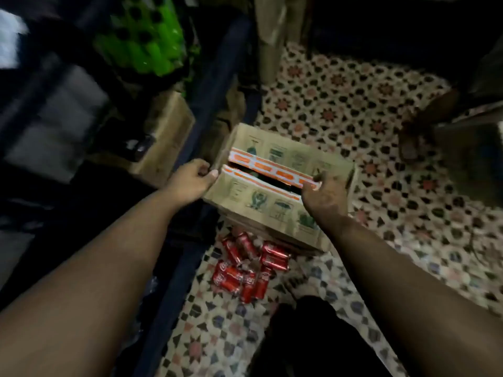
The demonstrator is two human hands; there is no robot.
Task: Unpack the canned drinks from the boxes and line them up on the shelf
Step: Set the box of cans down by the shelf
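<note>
Head view, dim and partly blurred. One cardboard box (275, 183) is seen at centre, resting on the patterned tile floor (353, 110); printed pictograms and orange-and-white tape (269, 165) run along its two top flaps, which are parted by a narrow dark slit. The left hand (190, 180) is placed at the box's left end, its fingers curled round the flap edge with the thumb laid on top. The right hand (324, 194) is placed at the right end of the slit, its fingers curled over the taped edge of the far flap. Both forearms are extended from the bottom corners of the frame.

Just below the box, on the floor, a loose cluster of red drink cans (246, 265) is shown lying on their sides; about nine can be counted, though overlap and blur prevent an exact figure. To the left, one second cardboard box (166, 137) is set against a dark blue shelf frame (217, 85), well apart from the cans. Above it, one shrink-wrapped pack of green bottles (141, 39) is visible; the bottle count cannot be told. At the right edge, a sandalled foot (416, 131) of another person is seen on the tiles.
</note>
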